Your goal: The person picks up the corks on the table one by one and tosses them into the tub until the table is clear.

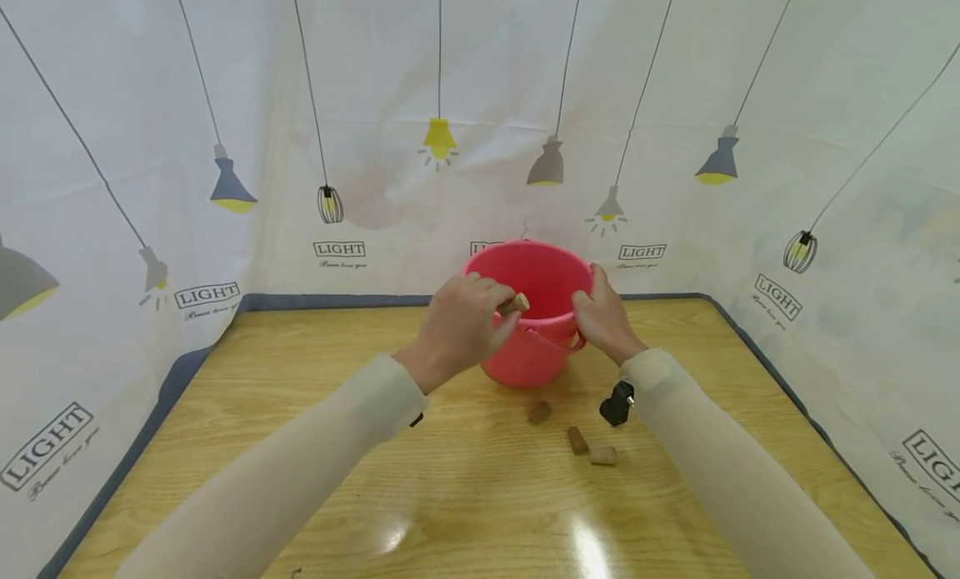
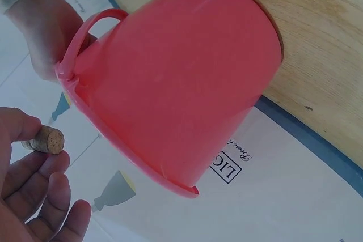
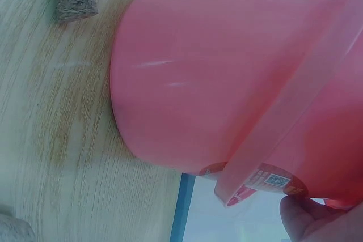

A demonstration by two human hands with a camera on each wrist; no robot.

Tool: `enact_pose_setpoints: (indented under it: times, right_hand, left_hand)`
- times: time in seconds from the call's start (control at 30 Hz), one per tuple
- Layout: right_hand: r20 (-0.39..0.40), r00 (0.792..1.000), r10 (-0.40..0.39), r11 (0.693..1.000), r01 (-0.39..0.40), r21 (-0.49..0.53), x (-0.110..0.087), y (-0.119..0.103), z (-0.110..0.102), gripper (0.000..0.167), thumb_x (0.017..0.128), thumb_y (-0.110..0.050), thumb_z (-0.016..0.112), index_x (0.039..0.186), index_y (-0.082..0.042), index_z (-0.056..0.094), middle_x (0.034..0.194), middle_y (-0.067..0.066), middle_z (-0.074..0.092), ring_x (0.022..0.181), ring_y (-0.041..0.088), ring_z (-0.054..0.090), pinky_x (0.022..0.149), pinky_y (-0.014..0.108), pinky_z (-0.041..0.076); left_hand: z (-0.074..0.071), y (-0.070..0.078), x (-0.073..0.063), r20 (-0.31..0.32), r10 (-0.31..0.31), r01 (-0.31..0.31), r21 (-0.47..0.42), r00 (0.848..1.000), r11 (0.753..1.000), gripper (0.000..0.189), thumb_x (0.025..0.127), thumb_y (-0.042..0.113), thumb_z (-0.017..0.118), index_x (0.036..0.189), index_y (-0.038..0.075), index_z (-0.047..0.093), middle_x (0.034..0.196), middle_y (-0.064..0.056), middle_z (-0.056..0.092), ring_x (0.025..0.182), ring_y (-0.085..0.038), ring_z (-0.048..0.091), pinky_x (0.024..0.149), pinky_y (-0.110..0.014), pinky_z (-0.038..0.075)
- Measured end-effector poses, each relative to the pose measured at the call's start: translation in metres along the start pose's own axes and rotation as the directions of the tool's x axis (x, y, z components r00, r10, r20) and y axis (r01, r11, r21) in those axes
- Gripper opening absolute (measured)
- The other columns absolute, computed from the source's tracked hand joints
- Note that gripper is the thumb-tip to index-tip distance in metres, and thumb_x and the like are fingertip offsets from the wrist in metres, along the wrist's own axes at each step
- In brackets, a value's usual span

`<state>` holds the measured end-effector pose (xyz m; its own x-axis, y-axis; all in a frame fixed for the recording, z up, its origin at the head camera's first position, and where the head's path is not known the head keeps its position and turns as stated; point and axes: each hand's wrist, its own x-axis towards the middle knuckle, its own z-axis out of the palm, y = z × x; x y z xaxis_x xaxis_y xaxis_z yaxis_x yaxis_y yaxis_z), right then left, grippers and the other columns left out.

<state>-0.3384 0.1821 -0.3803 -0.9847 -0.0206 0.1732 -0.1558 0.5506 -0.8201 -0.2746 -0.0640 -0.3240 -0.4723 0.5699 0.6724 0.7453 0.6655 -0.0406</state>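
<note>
A pink bucket (image 1: pixel 525 358) stands upright on the table, its handle (image 1: pixel 553 342) hanging down at the front. My left hand (image 1: pixel 461 325) pinches a cork (image 1: pixel 517 305) between thumb and forefinger, at the bucket's left front rim. The left wrist view shows the same cork (image 2: pixel 52 140) end-on, with the other fingers loosely bent. On the right, my right hand (image 1: pixel 606 316) grips the rim, thumb on the outer wall. In front of the bucket lie three corks: a brown one (image 1: pixel 539 411), a darker one (image 1: pixel 577 440) and a pale one (image 1: pixel 603 455). The bucket's bottom inside is hidden.
The wooden table (image 1: pixel 360 496) ends at a dark blue border (image 1: pixel 345 301) behind the bucket. White sheeting (image 1: pixel 390 204) printed with lamps rises around the back and sides. A black device (image 1: pixel 617 403) sits at my right wrist.
</note>
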Motion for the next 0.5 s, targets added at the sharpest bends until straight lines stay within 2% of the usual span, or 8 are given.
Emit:
enact_pose_setpoints:
  times: [0.3, 0.5]
  right_hand:
    - [0.002, 1.0, -0.003, 1.0, 0.003, 0.0, 0.0, 0.001, 0.0, 0.07, 0.103, -0.02, 0.034, 0.163, -0.002, 0.006, 0.162, 0.023, 0.03, 0.143, 0.04, 0.037, 0.114, 0.058, 0.036]
    - [0.005, 1.0, 0.008, 1.0, -0.008, -0.001, 0.0, 0.001, 0.001, 0.07, 0.103, -0.021, 0.034, 0.164, -0.003, 0.005, 0.163, 0.023, 0.029, 0.142, 0.04, 0.038, 0.113, 0.059, 0.037]
  left_hand:
    - [0.001, -0.003, 0.01, 0.026, -0.03, 0.03, 0.0, 0.999, 1.0, 0.021, 0.088, 0.026, 0.081, 0.1, 0.01, 0.077, 0.087, 0.0, 0.075, 0.074, -0.013, 0.065, 0.073, -0.027, 0.054]
    - [0.004, -0.004, 0.016, 0.057, -0.048, 0.048, 0.014, 0.997, 0.999, 0.024, 0.088, 0.028, 0.081, 0.104, 0.01, 0.078, 0.093, -0.001, 0.077, 0.078, -0.015, 0.068, 0.078, -0.028, 0.056]
